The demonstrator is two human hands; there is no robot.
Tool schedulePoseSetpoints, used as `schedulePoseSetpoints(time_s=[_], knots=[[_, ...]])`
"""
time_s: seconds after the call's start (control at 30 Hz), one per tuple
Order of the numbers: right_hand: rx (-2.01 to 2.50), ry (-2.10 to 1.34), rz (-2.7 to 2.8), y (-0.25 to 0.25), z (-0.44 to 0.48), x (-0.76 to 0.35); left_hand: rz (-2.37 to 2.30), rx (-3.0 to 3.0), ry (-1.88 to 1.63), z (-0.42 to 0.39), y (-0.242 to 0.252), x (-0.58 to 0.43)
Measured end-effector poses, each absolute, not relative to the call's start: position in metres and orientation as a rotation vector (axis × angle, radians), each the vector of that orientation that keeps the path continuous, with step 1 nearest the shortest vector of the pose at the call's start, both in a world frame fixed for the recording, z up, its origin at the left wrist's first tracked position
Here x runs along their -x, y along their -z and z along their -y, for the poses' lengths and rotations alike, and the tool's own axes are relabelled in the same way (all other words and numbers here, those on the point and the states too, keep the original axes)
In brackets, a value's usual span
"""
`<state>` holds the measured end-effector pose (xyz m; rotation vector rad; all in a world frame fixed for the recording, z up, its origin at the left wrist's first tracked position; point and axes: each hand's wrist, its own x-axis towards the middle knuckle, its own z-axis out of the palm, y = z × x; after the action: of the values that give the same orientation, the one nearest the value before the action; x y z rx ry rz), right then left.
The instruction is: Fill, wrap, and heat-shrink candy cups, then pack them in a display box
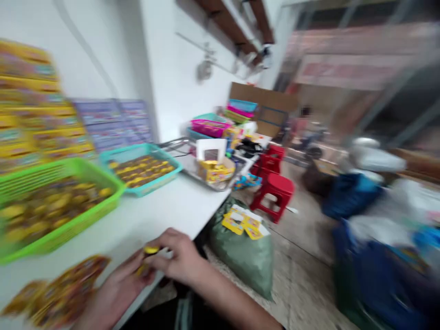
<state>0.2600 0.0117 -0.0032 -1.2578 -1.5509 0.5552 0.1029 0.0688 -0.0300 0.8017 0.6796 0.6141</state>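
Several stacks: yellow printed cards (34,101) against the white wall, purple cards (113,123) just beside them.
Two baskets: lime-green basket (68,215) and teal basket (168,170), both full of yellow-edged packets, on the white table (147,220).
Loose packets: printed strip (65,293) lying near the left hand.
Left hand (117,288): curled, fingers pinching a small yellow piece (151,250) at the table edge.
Right hand (180,256): closed on that piece from the other side.
Farther along: metal tray (192,172) holding a yellow box (216,170).
Floor obstacles: green sack (244,256) under yellow cards (242,222), red stools (273,195), blue bags (354,197).
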Motion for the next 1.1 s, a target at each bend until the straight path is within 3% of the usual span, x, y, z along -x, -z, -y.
schedulePoseSetpoints(time_s=[0.17, 0.7, 0.97, 1.1], knots=[[1.237, -0.691, 1.429, 0.004, -0.022, -0.257, -0.564, -0.525, -0.632, -0.072, 0.020, -0.102], [1.049, -0.762, 1.445, 0.008, -0.031, -0.248, -0.492, -0.533, -0.685, -0.077, 0.019, -0.096], [1.216, -0.702, 1.572, -0.002, -0.029, -0.253, -0.521, -0.580, -0.705, -0.077, 0.019, -0.096], [1.218, -0.860, 1.472, 0.000, -0.031, -0.255, -0.536, -0.587, -0.719, -0.076, 0.022, -0.096]])
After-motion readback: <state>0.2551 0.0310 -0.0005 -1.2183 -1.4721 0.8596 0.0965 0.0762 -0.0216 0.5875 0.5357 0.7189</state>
